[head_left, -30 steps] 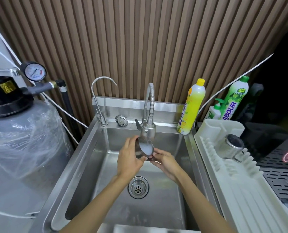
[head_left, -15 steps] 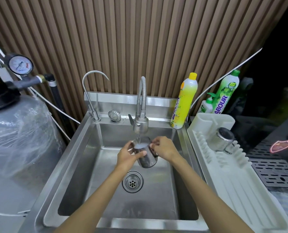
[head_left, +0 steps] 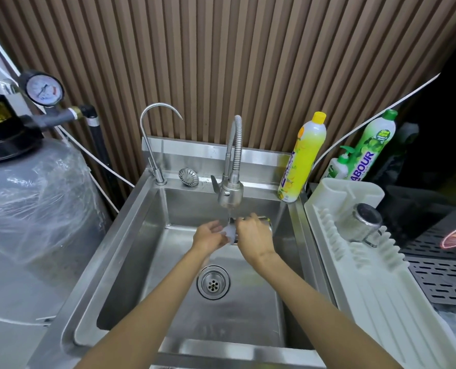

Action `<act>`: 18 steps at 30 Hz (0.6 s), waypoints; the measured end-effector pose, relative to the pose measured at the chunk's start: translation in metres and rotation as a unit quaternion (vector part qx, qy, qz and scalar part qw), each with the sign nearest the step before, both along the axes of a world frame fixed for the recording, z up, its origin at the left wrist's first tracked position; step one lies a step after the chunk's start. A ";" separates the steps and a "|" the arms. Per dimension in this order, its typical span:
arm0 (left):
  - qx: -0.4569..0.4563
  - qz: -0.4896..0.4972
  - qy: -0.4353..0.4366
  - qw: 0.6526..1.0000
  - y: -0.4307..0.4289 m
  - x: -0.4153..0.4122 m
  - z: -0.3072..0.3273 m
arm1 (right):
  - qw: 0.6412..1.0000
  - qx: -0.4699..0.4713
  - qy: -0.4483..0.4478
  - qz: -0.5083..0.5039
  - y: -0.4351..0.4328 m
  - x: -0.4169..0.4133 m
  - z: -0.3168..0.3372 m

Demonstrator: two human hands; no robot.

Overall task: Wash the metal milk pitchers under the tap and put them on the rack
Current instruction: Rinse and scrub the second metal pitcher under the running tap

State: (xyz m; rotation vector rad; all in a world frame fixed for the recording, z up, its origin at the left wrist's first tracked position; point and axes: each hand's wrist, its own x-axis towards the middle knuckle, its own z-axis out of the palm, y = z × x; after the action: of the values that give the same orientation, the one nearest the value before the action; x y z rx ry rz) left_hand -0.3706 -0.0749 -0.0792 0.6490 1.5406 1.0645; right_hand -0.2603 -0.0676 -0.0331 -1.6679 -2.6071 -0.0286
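Sink [head_left: 131,235]: steel, below slatted wall [head_left: 221,62].
Right hand [head_left: 252,235]: gripped pitcher [head_left: 266,222] under tap [head_left: 230,193].
Left hand [head_left: 208,235]: fingers loose, just left.

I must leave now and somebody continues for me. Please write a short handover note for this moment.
Right hand grips one pitcher, tipped sideways under the running tap.
Left hand touches its wet end, fingers loosely curved.
Done: another pitcher lies on the white rack.
Left: finish rinsing the one in hand, then rack it.
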 end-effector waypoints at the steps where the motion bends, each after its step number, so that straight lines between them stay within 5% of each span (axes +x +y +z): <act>1: 0.001 0.004 -0.009 1.000 0.001 -0.001 -0.002 | 1.000 0.002 -0.009 0.017 -0.001 0.001 -0.006; 11: -0.005 -0.030 -0.022 0.999 -0.001 -0.002 -0.008 | 0.981 0.062 -0.127 0.133 0.001 0.008 -0.035; 18: -0.010 -0.021 -0.027 0.999 -0.002 -0.006 -0.010 | 0.966 0.168 -0.111 0.163 0.014 0.012 -0.036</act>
State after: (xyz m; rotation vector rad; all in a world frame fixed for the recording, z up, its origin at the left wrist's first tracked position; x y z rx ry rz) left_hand -0.3766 -0.0766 -0.0892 0.6317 1.4841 1.0254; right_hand -0.2487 -0.0536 -0.0689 -1.1721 -2.7978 -0.6398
